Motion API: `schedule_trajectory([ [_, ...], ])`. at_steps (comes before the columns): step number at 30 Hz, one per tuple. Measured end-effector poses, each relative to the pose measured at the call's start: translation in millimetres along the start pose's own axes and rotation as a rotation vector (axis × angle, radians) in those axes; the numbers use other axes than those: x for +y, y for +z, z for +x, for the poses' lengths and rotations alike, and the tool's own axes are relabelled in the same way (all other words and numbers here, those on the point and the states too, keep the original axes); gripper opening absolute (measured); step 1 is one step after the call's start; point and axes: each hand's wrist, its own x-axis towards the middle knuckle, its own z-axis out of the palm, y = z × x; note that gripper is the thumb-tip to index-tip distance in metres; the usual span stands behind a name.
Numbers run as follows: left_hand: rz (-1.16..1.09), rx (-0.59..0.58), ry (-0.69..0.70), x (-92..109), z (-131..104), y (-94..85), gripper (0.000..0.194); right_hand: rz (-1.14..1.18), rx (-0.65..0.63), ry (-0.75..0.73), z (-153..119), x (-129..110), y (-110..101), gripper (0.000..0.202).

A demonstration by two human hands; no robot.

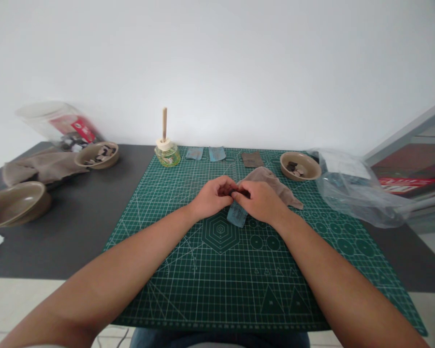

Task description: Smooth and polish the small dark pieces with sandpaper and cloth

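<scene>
My left hand (pixel 215 197) and my right hand (pixel 259 199) meet over the green cutting mat (pixel 166 275), fingertips pinched together. Between them is something small and dark, mostly hidden by the fingers. Directly below the fingertips a small light-blue printed square (pixel 236 215) shows. Whether it is gripped or lies on the mat, I cannot tell. Just behind my right hand a crumpled brown cloth (pixel 275 186) lies on the mat.
Along the mat's back edge are a reed diffuser (pixel 167 153), two blue squares (pixel 217 154) and a brown square (pixel 252 159). A bowl of small pieces (pixel 300 166) stands beside a clear plastic bag (pixel 351 193). Leftward are another filled bowl (pixel 97 155), an empty bowl (pixel 16 205), a cloth (pixel 43 166) and a jar (pixel 58 121).
</scene>
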Motion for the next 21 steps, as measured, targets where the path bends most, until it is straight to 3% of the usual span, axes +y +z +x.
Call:
schedule_trajectory([
  [21, -0.028, 0.072, -0.029, -0.4, -0.1, 1.2, 0.020, 0.069, 0.021, -0.014, 0.1, 1.8, -0.9, 0.023],
])
